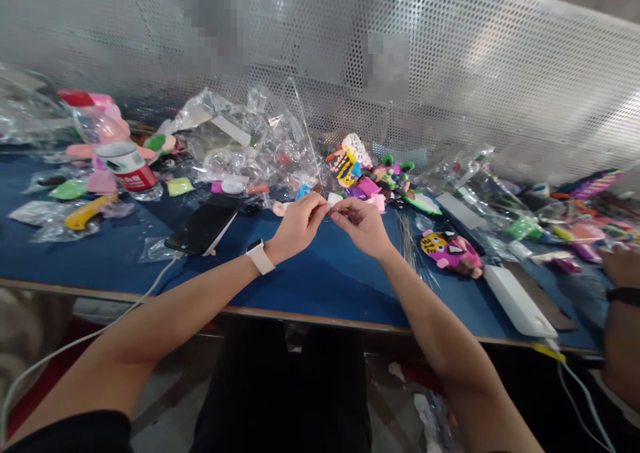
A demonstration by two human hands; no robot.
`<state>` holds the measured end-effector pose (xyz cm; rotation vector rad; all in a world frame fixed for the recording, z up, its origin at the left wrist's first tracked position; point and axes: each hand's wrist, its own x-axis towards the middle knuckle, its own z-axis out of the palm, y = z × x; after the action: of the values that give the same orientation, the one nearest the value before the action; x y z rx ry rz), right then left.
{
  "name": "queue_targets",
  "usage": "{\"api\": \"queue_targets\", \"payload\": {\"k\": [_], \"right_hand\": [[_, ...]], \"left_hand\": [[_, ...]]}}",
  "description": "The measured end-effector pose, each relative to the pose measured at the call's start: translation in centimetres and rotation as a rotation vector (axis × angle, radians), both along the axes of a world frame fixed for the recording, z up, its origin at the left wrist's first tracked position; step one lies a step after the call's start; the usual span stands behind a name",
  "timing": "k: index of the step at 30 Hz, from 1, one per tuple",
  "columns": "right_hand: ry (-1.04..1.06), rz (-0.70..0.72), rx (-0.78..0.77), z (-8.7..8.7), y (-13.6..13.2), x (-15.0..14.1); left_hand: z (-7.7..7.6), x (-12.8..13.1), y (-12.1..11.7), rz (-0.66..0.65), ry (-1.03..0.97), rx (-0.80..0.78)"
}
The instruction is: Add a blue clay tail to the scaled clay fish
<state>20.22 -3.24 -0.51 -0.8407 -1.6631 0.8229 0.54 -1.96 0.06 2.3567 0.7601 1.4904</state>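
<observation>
My left hand [303, 221], with a watch on its wrist, is closed in a pinch above the blue table. A thin straight wire [306, 125] rises from its fingertips, leaning left. Close beside it, my right hand [363, 225] also pinches, its fingertips almost meeting the left ones; whatever lies between them is too small to make out. Behind the hands lie soft clay pieces, among them a pink lump [370, 186] and a colourful clay figure [347, 161]. A bundle of thin wires [414, 250] lies right of my right forearm.
A black phone [206, 223] with a cable and a red-capped bottle [125, 156] stand left. Clear plastic bags [240, 140] pile along the perforated metal panel [320, 33]. Right are a pink-and-yellow clay figure [451, 252], a white power bank [520, 303] and another person's hand [623, 263].
</observation>
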Motion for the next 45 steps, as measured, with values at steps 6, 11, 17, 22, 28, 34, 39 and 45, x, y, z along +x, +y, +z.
{"api": "queue_targets", "payload": {"k": [6, 11, 17, 22, 28, 34, 39, 45], "right_hand": [[-0.085, -0.03, 0.015, 0.0, 0.2, 0.1], [-0.168, -0.09, 0.076, -0.2, 0.3, 0.1], [-0.29, -0.224, 0.265, -0.6, 0.1, -0.1], [-0.213, -0.157, 0.123, -0.7, 0.5, 0.2], [0.028, 0.181, -0.269, 0.0, 0.7, 1.2], [0.154, 0.226, -0.395, 0.5, 0.3, 1.1], [0.112, 0.186, -0.388, 0.6, 0.2, 0.8], [0.0, 0.042, -0.309, -0.1, 0.7, 0.9]], "left_hand": [[-0.1, 0.0, 0.1, -0.008, 0.005, -0.044], [-0.1, 0.0, 0.2, -0.036, 0.003, -0.157], [-0.8, 0.1, 1.1, -0.216, -0.079, -0.541], [-0.6, -0.1, 1.3, -0.208, -0.048, -0.507], [0.3, -0.5, 0.8, -0.131, 0.092, -0.095], [-0.2, -1.2, 1.3, -0.085, 0.251, 0.159], [-0.2, -1.7, 1.5, -0.063, 0.4, 0.279], [-0.4, -1.8, 1.7, -0.027, 0.575, 0.407]]}}
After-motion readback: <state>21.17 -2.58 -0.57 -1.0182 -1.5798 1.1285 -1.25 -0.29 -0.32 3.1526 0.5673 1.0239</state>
